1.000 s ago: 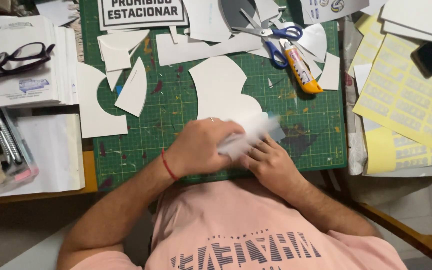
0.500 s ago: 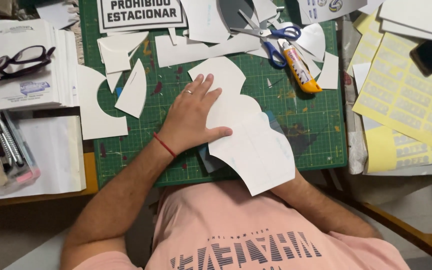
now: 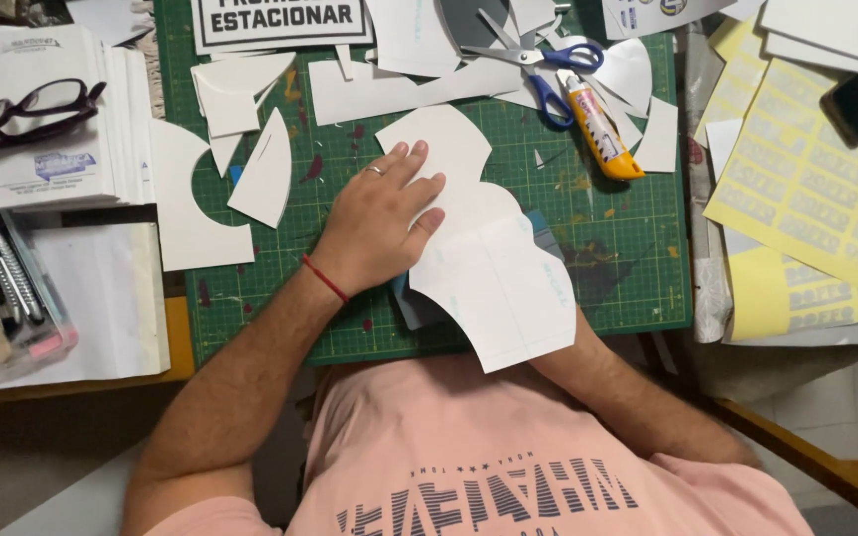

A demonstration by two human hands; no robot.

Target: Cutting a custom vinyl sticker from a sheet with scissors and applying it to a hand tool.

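My left hand [image 3: 379, 223], with a ring and a red wrist cord, lies flat with fingers spread on a white curved paper shape [image 3: 449, 159] on the green cutting mat [image 3: 628, 248]. A larger white peeled sheet [image 3: 503, 293] curls up from beside that hand towards my chest and covers a dark blue-grey piece [image 3: 411, 303] under it. My right hand is hidden beneath this sheet; only its forearm [image 3: 628, 397] shows at the mat's near edge.
Blue-handled scissors [image 3: 548, 74] and a yellow utility knife [image 3: 603, 129] lie at the mat's far right among white offcuts [image 3: 265, 179]. Yellow label sheets [image 3: 806, 189] sit right. Left are a paper stack with glasses [image 3: 32, 109] and a tool tray [image 3: 2, 288].
Both hands were bunched on a folded white sheet near the mat's front edge. The sheet has opened out, and my left hand has moved up and flattened onto the paper.
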